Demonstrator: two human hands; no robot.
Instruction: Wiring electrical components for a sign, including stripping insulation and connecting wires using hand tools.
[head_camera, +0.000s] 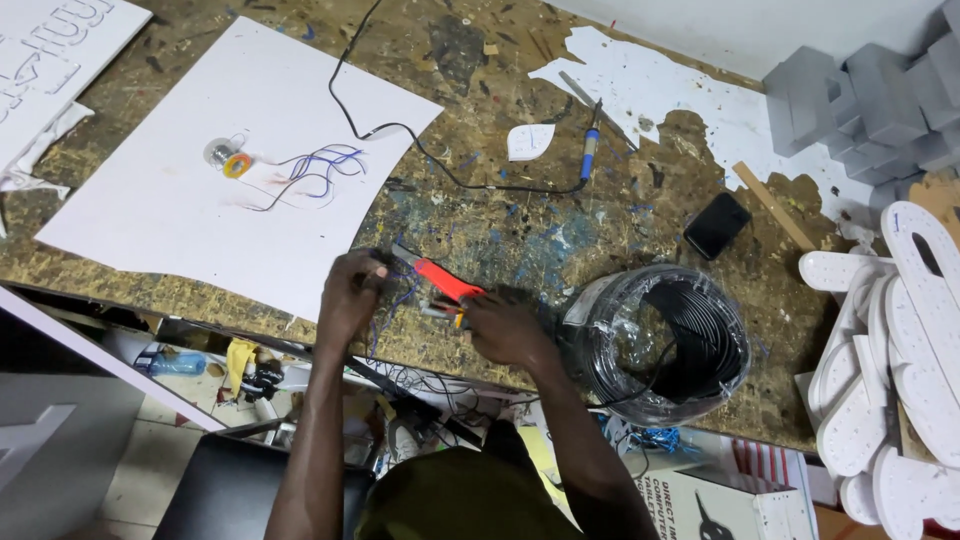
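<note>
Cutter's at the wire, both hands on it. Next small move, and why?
Probably squeeze the red-handled cutter shut. The right hand grips its handles, its tip points at the thin wires that the left hand pinches at the table edge. Whether the blades already bite is too small to tell.

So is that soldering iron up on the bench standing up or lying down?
Lying down: the soldering iron rests flat on the workbench, cord trailing left.

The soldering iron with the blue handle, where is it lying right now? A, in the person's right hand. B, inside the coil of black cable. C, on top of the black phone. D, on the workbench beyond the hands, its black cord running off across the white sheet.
D: the soldering iron lies on the workbench, apart from both hands.
</note>
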